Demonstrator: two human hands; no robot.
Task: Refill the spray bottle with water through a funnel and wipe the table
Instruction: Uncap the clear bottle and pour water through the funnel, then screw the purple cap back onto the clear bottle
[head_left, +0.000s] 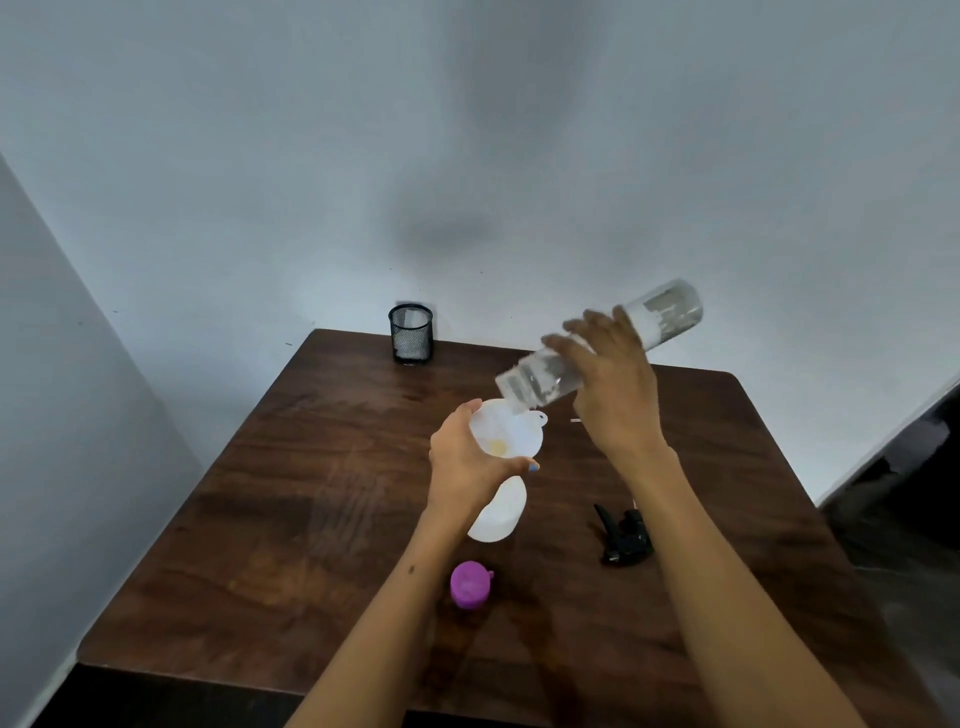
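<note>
Funnel (511, 431) pinched by left hand (464, 460) fingers; right hand (613, 384) tilts water bottle (597, 345) above.

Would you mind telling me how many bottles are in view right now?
2. A clear water bottle is tilted in the right hand over the funnel; a white spray bottle stands beneath the funnel, which the left hand steadies. None seem hidden.

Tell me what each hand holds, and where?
Right hand grips the clear bottle mid-body; left hand holds the funnel by its rim.
</note>
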